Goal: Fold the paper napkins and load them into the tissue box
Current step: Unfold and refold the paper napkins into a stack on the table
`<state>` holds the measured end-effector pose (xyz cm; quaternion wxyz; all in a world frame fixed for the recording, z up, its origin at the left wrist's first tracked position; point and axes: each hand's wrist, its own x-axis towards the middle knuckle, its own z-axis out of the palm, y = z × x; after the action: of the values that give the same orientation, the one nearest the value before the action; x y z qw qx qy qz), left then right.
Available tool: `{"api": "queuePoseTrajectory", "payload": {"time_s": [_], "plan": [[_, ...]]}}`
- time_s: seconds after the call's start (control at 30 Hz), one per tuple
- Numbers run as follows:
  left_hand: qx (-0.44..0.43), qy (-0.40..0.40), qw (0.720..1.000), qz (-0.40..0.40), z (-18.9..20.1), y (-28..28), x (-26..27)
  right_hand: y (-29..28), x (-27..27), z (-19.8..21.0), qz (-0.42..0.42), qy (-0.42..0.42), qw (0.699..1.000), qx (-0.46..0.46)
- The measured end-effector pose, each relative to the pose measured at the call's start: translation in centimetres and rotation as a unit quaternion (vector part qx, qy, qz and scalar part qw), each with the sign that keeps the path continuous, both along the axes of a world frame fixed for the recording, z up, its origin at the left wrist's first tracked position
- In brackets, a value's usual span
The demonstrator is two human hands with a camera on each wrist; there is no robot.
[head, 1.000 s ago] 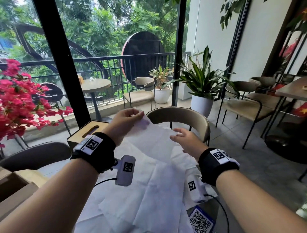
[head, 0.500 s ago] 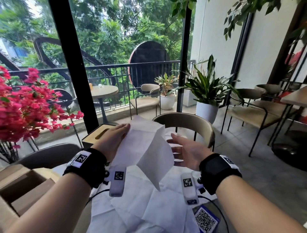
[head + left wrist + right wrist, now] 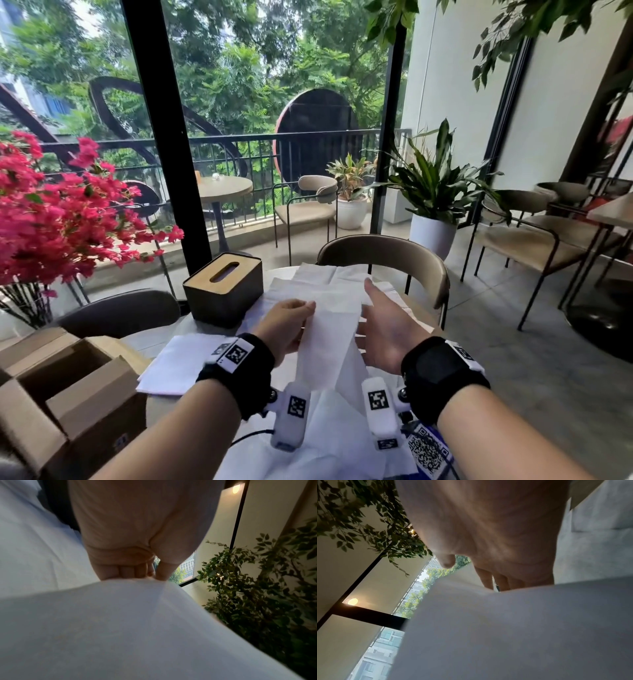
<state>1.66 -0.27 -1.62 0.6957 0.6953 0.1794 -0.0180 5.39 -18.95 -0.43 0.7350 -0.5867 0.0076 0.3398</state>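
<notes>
— Café terrace beyond the glass, pink flowers at nine o'clock. What lies on the round table?

— White napkins spread loosely across it, a flat one at eight o'clock. The tissue box, black with a slotted wooden lid, stands at eleven o'clock, lid on.

— And the hands?

— Her left hand pinches one napkin at its top edge, thumb against curled fingers, lifted off the pile. The right hand sits just beside it at three o'clock, palm inward, fingers straight and loose, gripping nothing; whether it touches the sheet I cannot tell.

— Anything else?

— An open cardboard box at seven o'clock, and a chair at twelve.
</notes>
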Motion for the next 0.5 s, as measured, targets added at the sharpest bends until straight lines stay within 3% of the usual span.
{"api": "queuePoseTrajectory", "payload": {"time_s": [0.17,0.4,0.5], "plan": [[0.038,-0.015,0.998,0.048,-0.1,-2.1,0.8,0.6,-0.7,0.8,0.087,-0.003,0.996,0.006],[0.132,-0.027,0.989,0.055,0.3,-1.8,1.2,0.1,-0.4,2.0,-0.034,-0.044,0.993,-0.103],[0.105,-0.011,0.994,0.041,0.0,-1.2,0.5,-0.2,-0.4,2.8,-0.075,-0.052,0.99,-0.108]]}}
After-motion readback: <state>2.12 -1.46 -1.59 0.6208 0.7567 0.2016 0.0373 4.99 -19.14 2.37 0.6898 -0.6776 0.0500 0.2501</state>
